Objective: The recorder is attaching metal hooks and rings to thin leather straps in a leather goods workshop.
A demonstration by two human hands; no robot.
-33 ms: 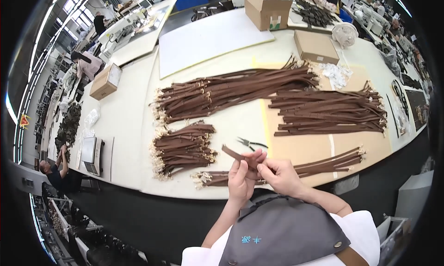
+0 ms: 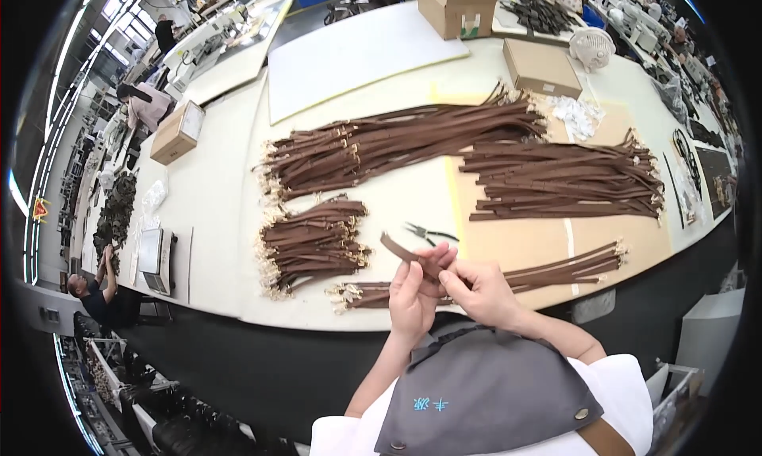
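Note:
Both hands meet over the table's near edge on a brown strap (image 2: 398,247), whose flat end sticks out up and to the left. My left hand (image 2: 413,297) is closed round it, fingers curled behind. With thumb and fingertips my right hand (image 2: 478,291) pinches the same strap; the part between the hands is mostly covered. Just beyond lie pliers (image 2: 431,234) with dark handles. Beneath and beside the hands runs a thin row of brown straps (image 2: 567,267) with metal clasps. A short strap bundle (image 2: 316,238) lies to the left.
Farther off lie a long strap pile (image 2: 397,146) and another pile (image 2: 563,182) at right. Behind them are a white board (image 2: 357,55), a closed carton (image 2: 542,69), an open carton (image 2: 456,11), a small fan (image 2: 592,49) and white scraps (image 2: 575,117). Co-workers sit around the room.
The whole scene sits slightly higher in the picture, as the view has tilted a little. Both hands keep hold of the strap with almost the same grip.

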